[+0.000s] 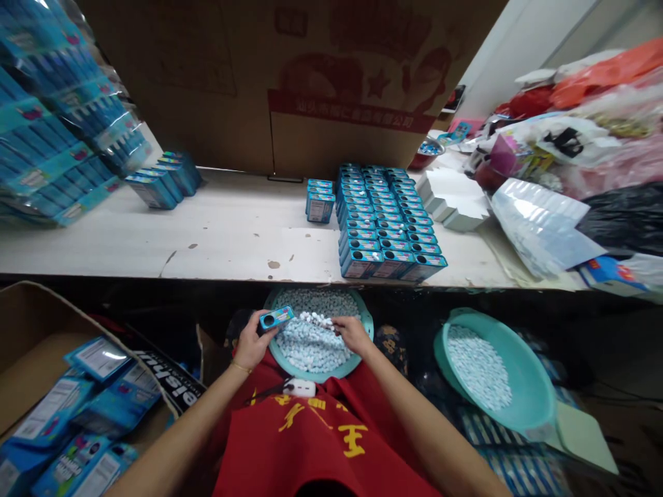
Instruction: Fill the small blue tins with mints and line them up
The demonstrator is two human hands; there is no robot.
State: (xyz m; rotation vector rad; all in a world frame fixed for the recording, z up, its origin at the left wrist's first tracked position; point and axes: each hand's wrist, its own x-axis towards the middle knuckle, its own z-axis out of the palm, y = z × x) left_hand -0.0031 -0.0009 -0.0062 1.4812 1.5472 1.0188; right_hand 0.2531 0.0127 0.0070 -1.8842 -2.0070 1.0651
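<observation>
My left hand grips a small blue box over the left side of a turquoise basin. The box's narrow printed face with a dark oval is turned up. White and pale blue pellets fill the basin, which rests at my lap. On its right side, the fingers of my right hand are closed around what looks like a small scoop, heaped with pellets and pointing at the box. The pellets hide most of the scoop's body.
Rows of blue boxes stand on the white table, with smaller groups to their left. Behind rises a large cardboard carton. A second turquoise basin with pellets sits at right. An open carton at left holds blue packages.
</observation>
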